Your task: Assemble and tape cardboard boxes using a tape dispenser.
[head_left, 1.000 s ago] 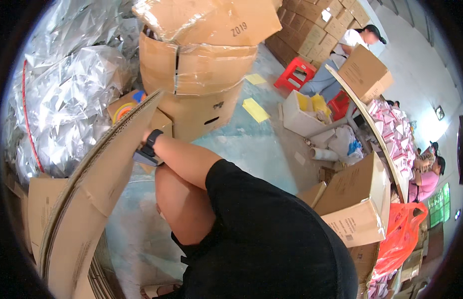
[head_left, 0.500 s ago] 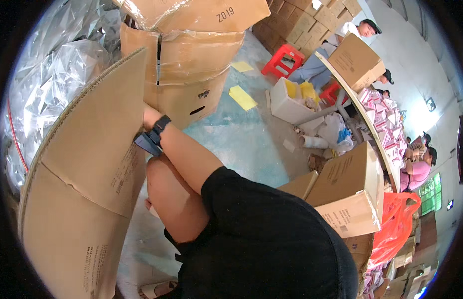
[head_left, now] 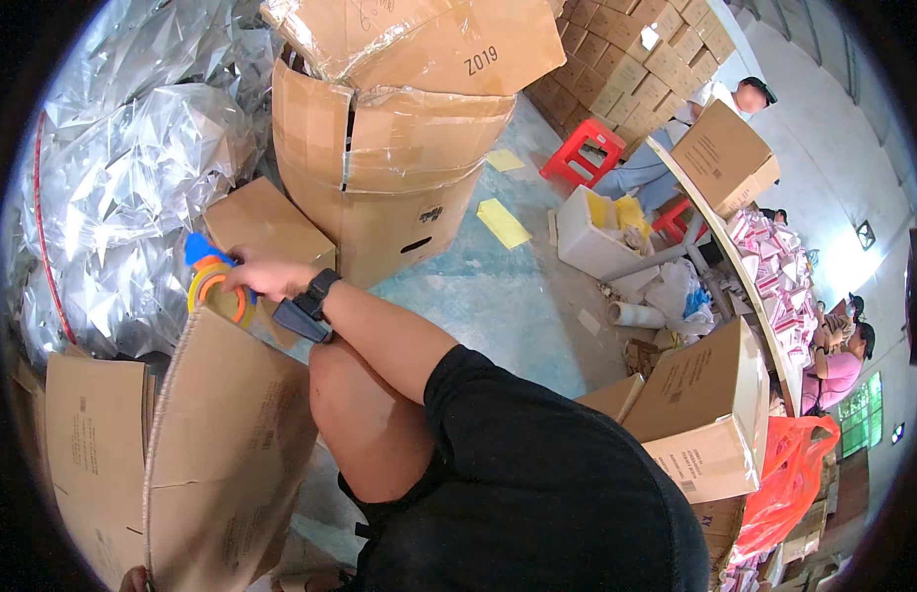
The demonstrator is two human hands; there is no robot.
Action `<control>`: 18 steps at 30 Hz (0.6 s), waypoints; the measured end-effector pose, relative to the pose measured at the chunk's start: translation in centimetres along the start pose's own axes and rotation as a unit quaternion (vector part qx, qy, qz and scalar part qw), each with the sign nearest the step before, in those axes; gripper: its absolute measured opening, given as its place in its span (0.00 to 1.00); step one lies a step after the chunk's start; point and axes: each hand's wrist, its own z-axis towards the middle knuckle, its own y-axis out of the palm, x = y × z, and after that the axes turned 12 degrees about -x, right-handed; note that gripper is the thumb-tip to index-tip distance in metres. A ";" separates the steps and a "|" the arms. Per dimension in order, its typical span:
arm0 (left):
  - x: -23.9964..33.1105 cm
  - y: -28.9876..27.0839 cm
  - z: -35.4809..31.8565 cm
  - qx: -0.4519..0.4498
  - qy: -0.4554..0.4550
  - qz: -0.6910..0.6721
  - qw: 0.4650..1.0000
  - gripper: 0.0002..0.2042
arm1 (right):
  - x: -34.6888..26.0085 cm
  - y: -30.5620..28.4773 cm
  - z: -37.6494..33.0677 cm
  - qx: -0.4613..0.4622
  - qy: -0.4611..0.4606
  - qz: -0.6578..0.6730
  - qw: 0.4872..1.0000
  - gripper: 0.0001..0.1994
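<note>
Right Fingers on a Bright Tape Dispenser

The right hand has its fingers bent nearly closed on the near side of a tape dispenser. Some of the grip is hidden. The dispenser has a bright blue end and round rings of yellow and orange. Its blue end pokes up and to the left, past the fingertips. Its long side slants from that blue end down to the rings, which sit right beside the fingers.

Below the right fingers stands a flat brown carton. It has a fold line across it, dark print and a wavy-looking edge. Its long edge runs down from near the right fingers to the left hand. Only a bit of the left hand shows, at that edge, so I cannot tell how far open its fingers are or if they hold on.

I count one dispenser and one carton in front. One more brown carton stands to the left, above the left fingers. One small box is just behind the right fingers, and one tall taped box is farther behind it. Two yellow sheets lie on the floor, well to the right of the right fingers.
</note>
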 end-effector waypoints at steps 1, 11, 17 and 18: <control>2.2 1.0 0.4 0.020 -0.030 0.106 0.994 0.27 | -0.3 0.9 -0.3 -0.001 0.001 0.000 1.000 0.28; 2.2 3.5 1.6 -0.092 0.073 -0.075 0.990 0.27 | -9.6 7.1 -3.8 0.176 -0.435 0.197 0.861 0.22; 1.2 2.9 3.2 -0.086 0.087 -0.036 0.992 0.27 | -10.2 15.3 -7.4 -0.127 -0.411 -0.279 0.859 0.26; 1.1 2.7 3.2 -0.097 0.064 -0.037 0.993 0.27 | -9.4 16.3 -7.8 -0.185 -0.377 -0.342 0.841 0.25</control>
